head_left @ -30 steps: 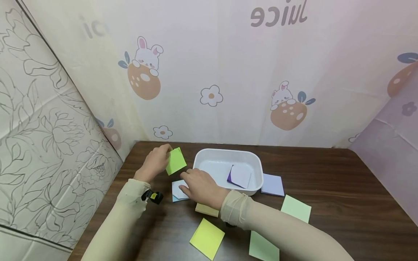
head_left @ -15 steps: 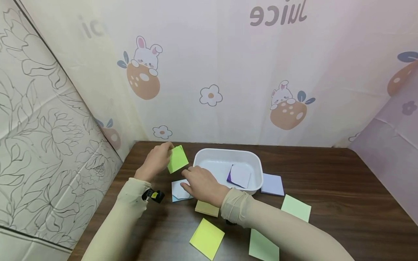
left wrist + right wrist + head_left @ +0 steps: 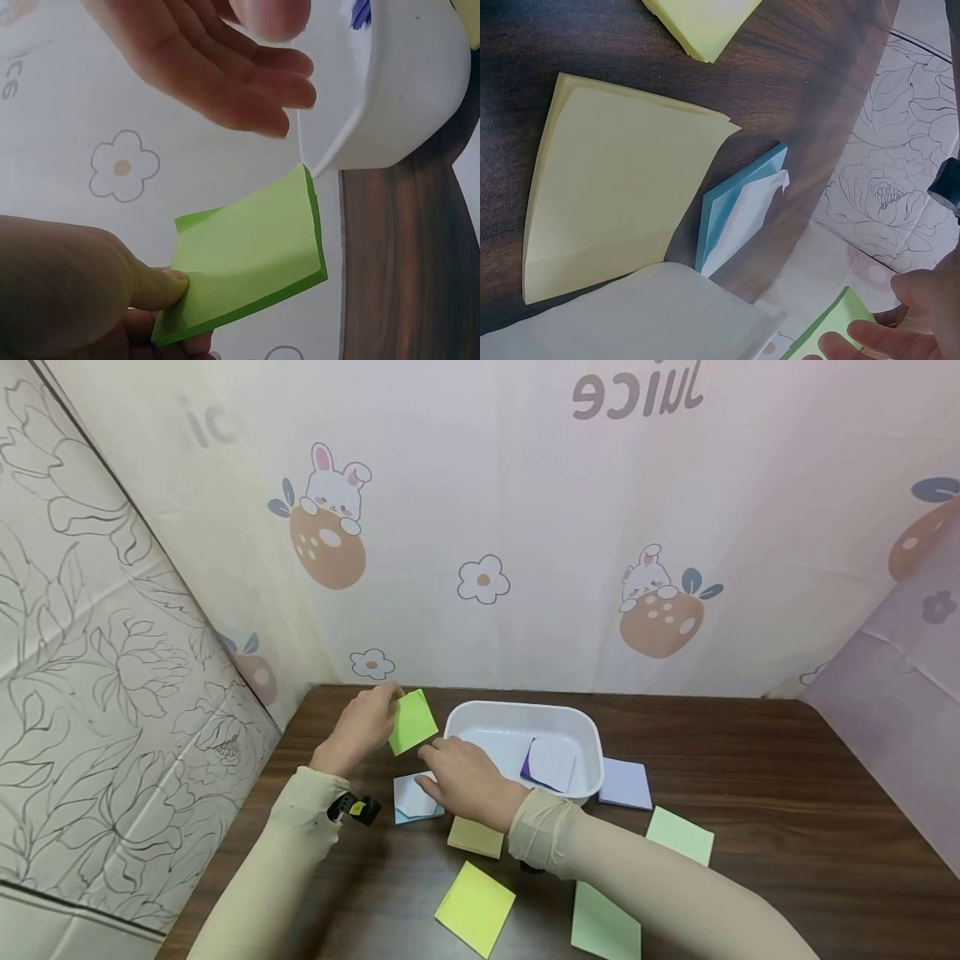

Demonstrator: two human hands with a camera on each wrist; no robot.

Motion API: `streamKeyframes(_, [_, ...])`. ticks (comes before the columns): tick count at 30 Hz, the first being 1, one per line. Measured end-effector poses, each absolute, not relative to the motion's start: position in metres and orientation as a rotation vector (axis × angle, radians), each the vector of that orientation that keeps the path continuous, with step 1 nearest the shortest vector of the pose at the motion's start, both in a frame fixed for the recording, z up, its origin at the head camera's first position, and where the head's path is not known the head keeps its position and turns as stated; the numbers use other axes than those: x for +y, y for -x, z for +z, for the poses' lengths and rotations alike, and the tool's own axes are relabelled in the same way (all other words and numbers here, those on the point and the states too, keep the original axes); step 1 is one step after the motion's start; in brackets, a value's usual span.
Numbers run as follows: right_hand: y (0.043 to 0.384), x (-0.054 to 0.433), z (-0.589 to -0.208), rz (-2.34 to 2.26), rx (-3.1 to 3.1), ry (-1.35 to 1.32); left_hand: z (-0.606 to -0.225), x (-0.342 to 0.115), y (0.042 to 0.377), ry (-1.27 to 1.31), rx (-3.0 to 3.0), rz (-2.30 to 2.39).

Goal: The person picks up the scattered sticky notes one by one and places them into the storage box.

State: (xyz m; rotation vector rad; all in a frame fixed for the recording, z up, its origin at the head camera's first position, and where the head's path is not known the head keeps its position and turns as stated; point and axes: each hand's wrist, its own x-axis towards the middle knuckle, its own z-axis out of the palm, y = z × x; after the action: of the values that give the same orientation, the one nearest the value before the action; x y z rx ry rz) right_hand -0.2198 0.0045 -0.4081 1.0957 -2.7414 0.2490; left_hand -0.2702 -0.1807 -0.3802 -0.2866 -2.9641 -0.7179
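Observation:
My left hand [image 3: 363, 727] pinches a lime-green sticky note pad [image 3: 413, 722] at its edge, thumb on one face, above the table's back left. In the left wrist view, the thumb [image 3: 161, 289] presses a corner of the tilted pad. My right hand [image 3: 468, 781] hovers palm down at the near left corner of a white plastic tub [image 3: 525, 708], its fingers loosely bent and holding nothing. Those fingers [image 3: 240, 86] are apart from the green pad in the left wrist view. Inside the tub lies a white paper piece with a purple edge [image 3: 551, 766].
Under and near the right hand are a blue pad with a white sheet [image 3: 415, 799] and a pale yellow pad [image 3: 475, 839]. A bright yellow pad [image 3: 476, 908] lies nearer. Right of the tub are a lavender pad [image 3: 626, 784] and pale green pads [image 3: 681, 835]. Printed curtains [image 3: 555, 635] stand behind.
The left hand with the green pad has shifted slightly right and away, toward the tub. The right hand has moved slightly up and right, still holding nothing.

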Motion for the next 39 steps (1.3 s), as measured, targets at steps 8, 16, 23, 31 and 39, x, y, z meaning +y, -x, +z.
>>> streamKeyframes(8, [0.221,0.008,-0.407,0.28,-2.733,-1.071,-0.377,-0.176,0.268,0.317,-2.951,-0.699])
streamKeyframes(16, [0.223,0.012,-0.404,0.306,-2.744,-1.062,-0.375,-0.171,0.267,0.348,-2.941,-0.691])
streamKeyframes(23, [0.223,0.016,-0.4,0.294,-2.75,-1.058,-0.372,-0.163,0.266,0.386,-2.923,-0.675])
streamKeyframes(31, [0.227,0.022,-0.399,0.349,-2.759,-1.036,-0.374,-0.159,0.266,0.4,-2.911,-0.662])
streamKeyframes(39, [0.229,0.028,-0.4,0.367,-2.764,-1.016,-0.373,-0.153,0.265,0.413,-2.918,-0.682])
